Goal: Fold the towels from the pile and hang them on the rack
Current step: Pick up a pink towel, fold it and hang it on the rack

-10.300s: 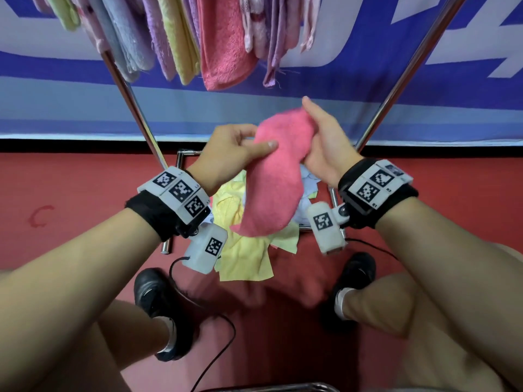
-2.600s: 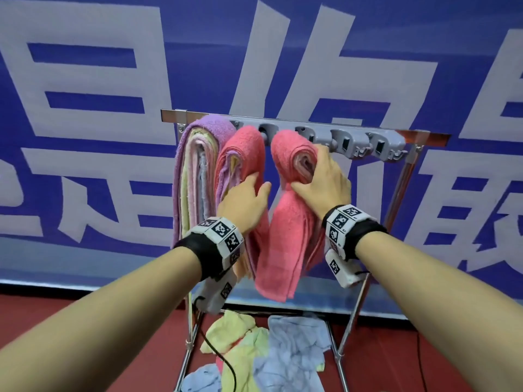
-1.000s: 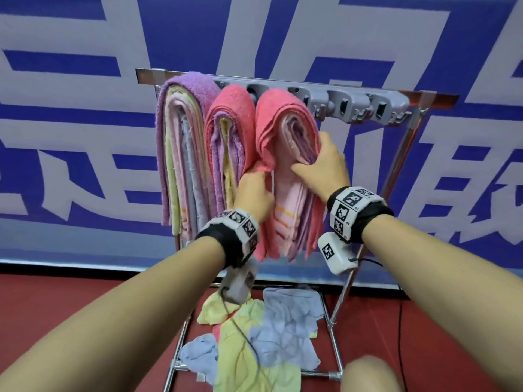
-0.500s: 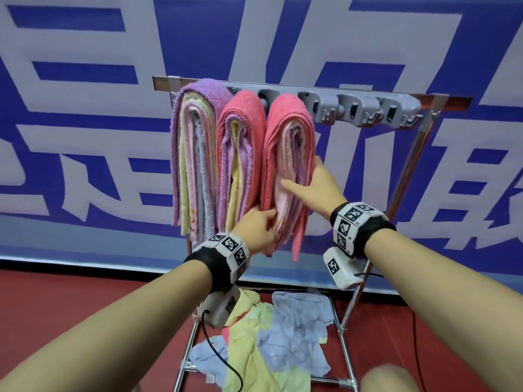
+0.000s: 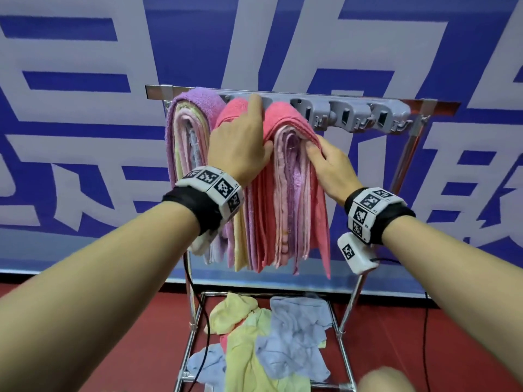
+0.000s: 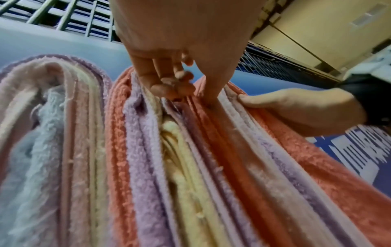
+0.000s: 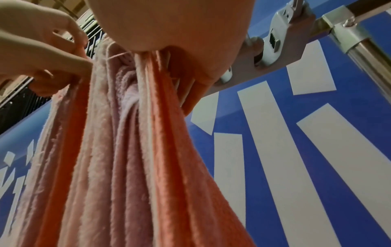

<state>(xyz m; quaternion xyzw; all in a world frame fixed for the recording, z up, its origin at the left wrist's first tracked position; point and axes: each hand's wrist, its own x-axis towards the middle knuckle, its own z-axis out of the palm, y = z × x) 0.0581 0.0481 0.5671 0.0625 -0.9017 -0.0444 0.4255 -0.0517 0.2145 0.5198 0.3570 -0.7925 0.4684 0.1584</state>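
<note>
Along the rack [image 5: 441,104], three bundles of folded towels hang side by side from its top bar. At the left end hangs the purple-wrapped bundle [image 5: 186,131], untouched. Next comes the middle bundle [image 5: 229,111], coral outside with purple and yellow layers within. The left hand [image 5: 240,142] lies against its front face, index finger stretched up toward the bar and thumb pressing into the seam between this bundle and the next; the other fingers are curled loosely with nothing clearly held in them. To the right hangs the pink towel bundle [image 5: 285,120], its outer pink layer draped over pale pink and lilac folds. The right hand [image 5: 331,165] sits on its right flank near the top — fingers curled round the outer pink layer, pinching it. Further right the grey clips [image 5: 351,116] on the bar are bare. Below, on the rack's lower frame, lies the pile [image 5: 271,343] of loose yellow and blue towels — well apart from both hands.
</note>
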